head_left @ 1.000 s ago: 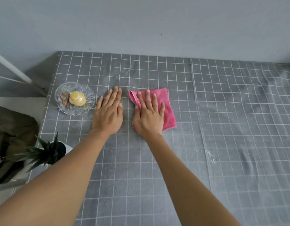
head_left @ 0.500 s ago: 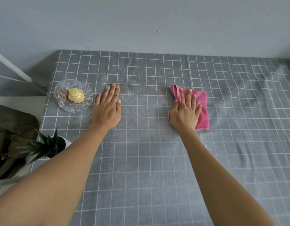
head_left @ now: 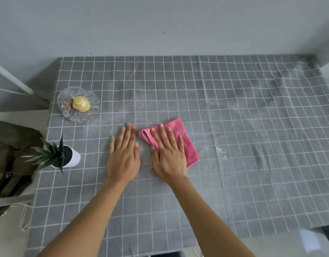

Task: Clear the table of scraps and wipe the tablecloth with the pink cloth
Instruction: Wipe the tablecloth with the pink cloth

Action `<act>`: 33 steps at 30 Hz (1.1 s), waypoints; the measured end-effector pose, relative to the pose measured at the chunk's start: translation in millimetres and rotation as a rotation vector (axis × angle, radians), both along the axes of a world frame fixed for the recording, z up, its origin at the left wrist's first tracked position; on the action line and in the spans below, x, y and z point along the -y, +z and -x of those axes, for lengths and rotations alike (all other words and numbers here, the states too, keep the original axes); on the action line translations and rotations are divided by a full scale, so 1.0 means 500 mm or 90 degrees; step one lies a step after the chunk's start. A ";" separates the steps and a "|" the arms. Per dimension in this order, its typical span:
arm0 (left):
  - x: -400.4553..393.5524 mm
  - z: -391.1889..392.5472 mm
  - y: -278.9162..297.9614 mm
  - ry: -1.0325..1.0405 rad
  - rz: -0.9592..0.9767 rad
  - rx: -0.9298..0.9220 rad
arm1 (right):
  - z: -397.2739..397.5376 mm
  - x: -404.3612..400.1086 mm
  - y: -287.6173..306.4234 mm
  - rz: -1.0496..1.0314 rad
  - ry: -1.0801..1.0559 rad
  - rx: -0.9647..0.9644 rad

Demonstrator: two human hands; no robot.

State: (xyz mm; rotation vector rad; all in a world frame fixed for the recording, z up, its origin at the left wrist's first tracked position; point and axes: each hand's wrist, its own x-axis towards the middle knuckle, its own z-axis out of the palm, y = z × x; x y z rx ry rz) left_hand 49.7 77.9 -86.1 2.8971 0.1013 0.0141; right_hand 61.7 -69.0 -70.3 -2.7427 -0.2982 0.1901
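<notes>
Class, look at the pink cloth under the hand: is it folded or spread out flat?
Folded. The pink cloth shows a doubled, looped edge at its left side, beside the right hand pressing it flat.

I see the table under a grey checked tablecloth (head_left: pixel 252 117). On it: a glass dish (head_left: pixel 67 113) far left, a white plant pot (head_left: pixel 73 158) at the left edge, the pink cloth (head_left: pixel 187 143) mid-table, white crumbs (head_left: pixel 220 152) just right of it, and my two flat hands.
</notes>
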 end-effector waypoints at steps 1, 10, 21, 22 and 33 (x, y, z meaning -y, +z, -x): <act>0.000 -0.001 0.001 -0.001 0.001 0.001 | -0.004 0.009 0.002 0.001 0.010 0.000; -0.001 0.002 0.000 0.005 0.029 -0.002 | -0.053 0.223 -0.003 0.084 -0.219 -0.036; 0.004 0.000 -0.005 0.014 0.003 0.004 | 0.014 -0.015 0.010 0.033 -0.086 -0.044; 0.003 0.000 -0.005 0.012 0.000 0.004 | 0.015 -0.016 0.012 0.024 -0.058 -0.041; 0.000 0.000 -0.004 0.009 0.017 0.002 | -0.034 0.117 0.002 0.051 -0.313 -0.053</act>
